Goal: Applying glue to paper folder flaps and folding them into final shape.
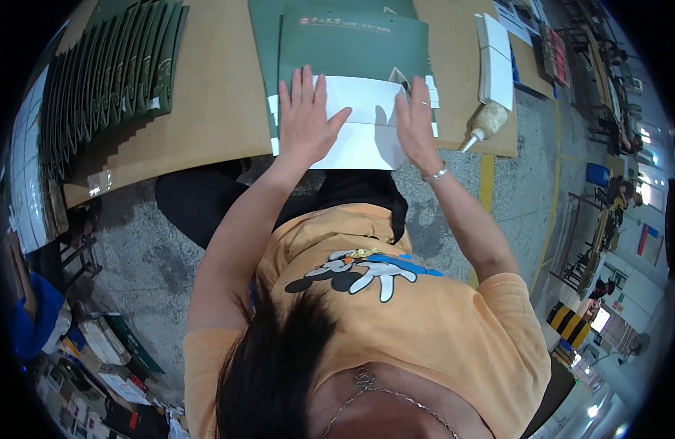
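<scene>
I see my left hand point(306, 110) lying flat, fingers spread, on a white folded sheet point(355, 121) at top centre of the frame. My right hand point(415, 121) rests open on the sheet's right part, gripping nothing. The sheet lies on a green folder point(352, 51) on the brown table point(213, 102). A fanned row of green folders point(110, 73) fills the upper left; a glue bottle point(482, 124) lies right.
</scene>
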Demonstrator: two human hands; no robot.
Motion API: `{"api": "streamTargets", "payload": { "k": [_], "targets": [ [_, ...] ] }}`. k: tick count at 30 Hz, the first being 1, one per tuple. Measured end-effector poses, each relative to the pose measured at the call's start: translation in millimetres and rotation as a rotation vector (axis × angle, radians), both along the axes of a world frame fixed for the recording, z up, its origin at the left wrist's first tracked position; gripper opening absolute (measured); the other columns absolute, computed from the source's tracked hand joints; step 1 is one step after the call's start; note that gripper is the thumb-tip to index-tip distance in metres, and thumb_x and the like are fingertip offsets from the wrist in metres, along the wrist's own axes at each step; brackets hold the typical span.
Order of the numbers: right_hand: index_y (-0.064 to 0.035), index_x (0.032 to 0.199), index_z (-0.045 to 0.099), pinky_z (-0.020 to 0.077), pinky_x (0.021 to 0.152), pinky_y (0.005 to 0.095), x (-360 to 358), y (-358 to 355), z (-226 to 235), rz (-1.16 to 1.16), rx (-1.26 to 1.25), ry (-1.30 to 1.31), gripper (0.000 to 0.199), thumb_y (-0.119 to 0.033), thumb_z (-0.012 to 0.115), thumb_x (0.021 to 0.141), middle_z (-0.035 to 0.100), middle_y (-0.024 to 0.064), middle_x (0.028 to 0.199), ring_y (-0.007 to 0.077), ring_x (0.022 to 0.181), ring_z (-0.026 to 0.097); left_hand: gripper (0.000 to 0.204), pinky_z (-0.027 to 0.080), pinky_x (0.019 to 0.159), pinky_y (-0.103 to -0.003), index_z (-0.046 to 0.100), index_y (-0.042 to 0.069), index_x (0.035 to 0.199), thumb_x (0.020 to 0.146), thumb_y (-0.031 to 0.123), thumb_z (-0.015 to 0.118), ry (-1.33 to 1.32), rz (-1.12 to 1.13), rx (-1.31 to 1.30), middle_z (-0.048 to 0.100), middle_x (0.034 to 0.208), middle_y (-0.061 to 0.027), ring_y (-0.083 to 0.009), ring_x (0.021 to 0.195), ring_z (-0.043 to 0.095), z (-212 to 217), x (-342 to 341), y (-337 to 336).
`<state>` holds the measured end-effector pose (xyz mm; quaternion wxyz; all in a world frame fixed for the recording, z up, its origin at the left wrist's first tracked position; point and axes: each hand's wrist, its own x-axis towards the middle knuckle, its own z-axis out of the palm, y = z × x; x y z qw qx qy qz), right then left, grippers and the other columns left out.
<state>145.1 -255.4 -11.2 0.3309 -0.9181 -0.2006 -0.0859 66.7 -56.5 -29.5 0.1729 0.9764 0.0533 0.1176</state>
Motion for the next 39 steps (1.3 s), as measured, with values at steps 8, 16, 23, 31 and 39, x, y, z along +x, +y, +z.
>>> {"api": "streamTargets", "payload": {
  "k": [8, 16, 23, 31, 39],
  "targets": [
    [0.0144, 0.101, 0.056, 0.0503, 0.081, 0.0444, -27.8, -20.1, 43.2, -0.271, -0.24, 0.349, 0.059, -0.033, 0.077, 0.072, 0.062, 0.029, 0.099, 0.04, 0.094, 0.062, 0.077, 0.008, 0.116, -0.055, 0.036, -0.003, 0.144, 0.094, 0.055, 0.048, 0.054, 0.051, 0.12, 0.026, 0.153, -0.026, -0.0362, 0.146, 0.018, 3.2, -3.1, -1.7],
    [0.0092, 0.086, 0.061, 0.0508, 0.079, 0.049, -20.9, -25.9, 24.1, -0.333, -0.394, 0.37, 0.021, -0.009, 0.062, 0.077, 0.064, 0.0298, 0.09, 0.0436, 0.088, 0.063, 0.077, 0.005, 0.117, -0.055, 0.033, 0.0, 0.147, 0.094, 0.056, 0.044, 0.139, 0.103, 0.162, 0.024, 0.155, -0.0218, -0.033, 0.147, 0.015, 2.4, 1.2, -10.8],
    [0.0061, 0.088, 0.064, 0.0516, 0.08, 0.0489, -9.7, -24.0, 26.5, -0.379, -0.526, 0.432, 0.02, -0.01, 0.059, 0.077, 0.066, 0.0291, 0.091, 0.0441, 0.09, 0.064, 0.078, 0.005, 0.116, -0.056, 0.031, 0.0, 0.148, 0.095, 0.056, 0.043, 0.159, 0.107, 0.132, 0.023, 0.155, -0.0221, -0.0341, 0.147, 0.015, 2.8, 1.5, -12.3],
    [0.0045, 0.09, 0.065, 0.0508, 0.079, 0.0497, 0.8, -47.8, 15.3, -0.308, -0.418, 0.62, 0.021, -0.01, 0.059, 0.076, 0.065, 0.0296, 0.09, 0.0451, 0.089, 0.064, 0.076, 0.004, 0.117, -0.056, 0.031, 0.001, 0.148, 0.096, 0.056, 0.042, 0.198, 0.104, 0.144, 0.023, 0.155, -0.0213, -0.0338, 0.147, 0.015, 4.9, 2.6, -13.1],
    [0.0039, 0.092, 0.062, 0.0518, 0.078, 0.0498, -6.1, -21.9, 31.6, -0.342, -0.568, 0.508, 0.02, -0.01, 0.062, 0.077, 0.067, 0.0273, 0.088, 0.045, 0.087, 0.065, 0.076, 0.004, 0.117, -0.055, 0.03, 0.002, 0.148, 0.096, 0.056, 0.04, 0.228, 0.112, 0.139, 0.023, 0.156, -0.0202, -0.0331, 0.147, 0.014, 9.5, 2.1, -11.7]
  ]
}}
